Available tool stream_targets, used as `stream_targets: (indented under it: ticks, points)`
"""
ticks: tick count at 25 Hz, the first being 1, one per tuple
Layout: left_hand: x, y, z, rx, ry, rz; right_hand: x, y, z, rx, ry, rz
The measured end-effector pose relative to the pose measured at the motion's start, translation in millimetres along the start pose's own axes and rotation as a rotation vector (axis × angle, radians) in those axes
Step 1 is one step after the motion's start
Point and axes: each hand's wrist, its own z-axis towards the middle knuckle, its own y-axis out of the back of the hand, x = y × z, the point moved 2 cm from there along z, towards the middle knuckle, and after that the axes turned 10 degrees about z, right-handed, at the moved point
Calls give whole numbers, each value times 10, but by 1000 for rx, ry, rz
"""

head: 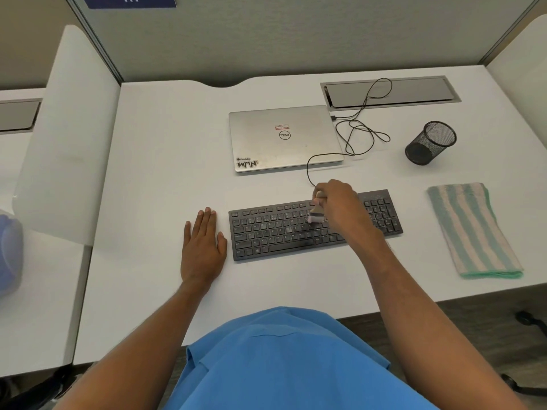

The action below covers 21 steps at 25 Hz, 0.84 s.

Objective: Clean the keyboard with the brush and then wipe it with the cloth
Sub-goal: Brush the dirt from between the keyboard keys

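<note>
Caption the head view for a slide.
Right hand holds the brush on the keyboard; left hand lies flat beside it; cloth lies folded.

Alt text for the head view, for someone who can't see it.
A person's right hand holds a brush on the middle keys of a black keyboard on a white desk, while the left hand rests flat beside its left end. A striped cloth lies to the right; a closed laptop and mesh cup sit behind.
</note>
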Motion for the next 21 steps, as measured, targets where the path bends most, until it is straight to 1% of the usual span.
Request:
stream_targets:
  ticks: [3, 8, 12, 15, 20, 21]
  points:
    - [-3, 8, 11, -5, -3, 8, 88, 51, 10, -38, 47, 47]
    - [-17, 15, 0, 3, -3, 5, 137, -110, 88, 42, 80, 2]
    - [-21, 16, -7, 3, -5, 7, 14, -14, 113, -11, 49, -55]
    - [-26, 13, -2, 0, -4, 6, -33, 62, 128, -55, 23, -35]
    - [-9, 20, 11, 3, -5, -10, 99, -28, 125, 59, 168, -127]
    - [-3, 20, 16, 7, -9, -19, 101, -45, 122, 54, 181, -155]
